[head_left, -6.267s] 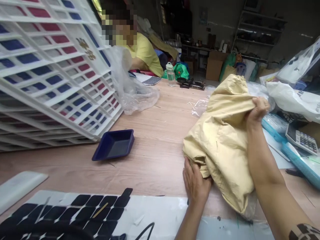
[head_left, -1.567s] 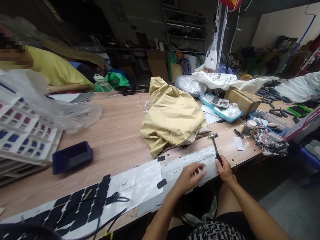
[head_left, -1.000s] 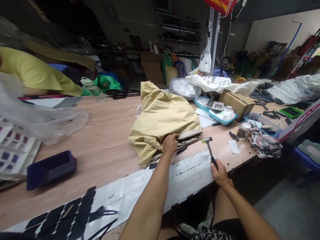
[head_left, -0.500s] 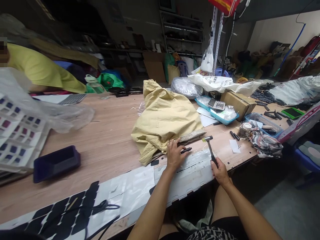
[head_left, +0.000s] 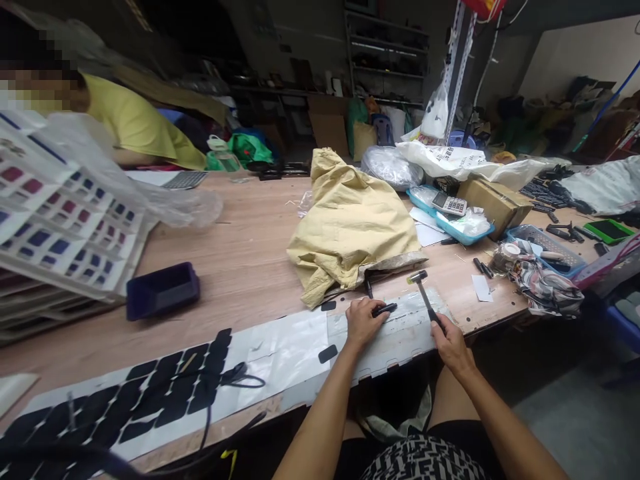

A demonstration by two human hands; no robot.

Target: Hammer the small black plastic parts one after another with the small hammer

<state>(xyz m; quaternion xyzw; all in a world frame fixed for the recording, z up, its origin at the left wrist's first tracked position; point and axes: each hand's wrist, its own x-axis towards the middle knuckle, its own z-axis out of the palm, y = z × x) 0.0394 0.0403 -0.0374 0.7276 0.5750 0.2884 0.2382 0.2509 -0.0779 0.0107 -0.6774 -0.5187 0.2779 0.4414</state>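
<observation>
My right hand [head_left: 453,343] is closed around the dark handle of a small hammer [head_left: 425,298], whose head is raised just above the bench's plastic-covered strip. In my left hand [head_left: 364,321], the fingers close on a small black cylindrical piece [head_left: 385,309] over that same clear-covered strip [head_left: 400,337]. Behind my left hand lies a yellowish cloth sack [head_left: 355,227], with another black piece [head_left: 369,285] poking out by its front edge. A black rounded patch [head_left: 328,353] rests on the strip to the left of my wrist.
On the left stand a purple tray [head_left: 163,291] and a white lattice crate [head_left: 65,220]. Black panels [head_left: 175,380] and a cable [head_left: 240,377] lie along the front edge. To the right are a blue basket [head_left: 545,247] and a cardboard box [head_left: 495,203]. A person in yellow [head_left: 145,123] leans at the far left.
The view has swung left, so the scene appears shifted rightward. My left hand has drawn back from the sack's edge with the black piece. My right hand still holds the hammer.
</observation>
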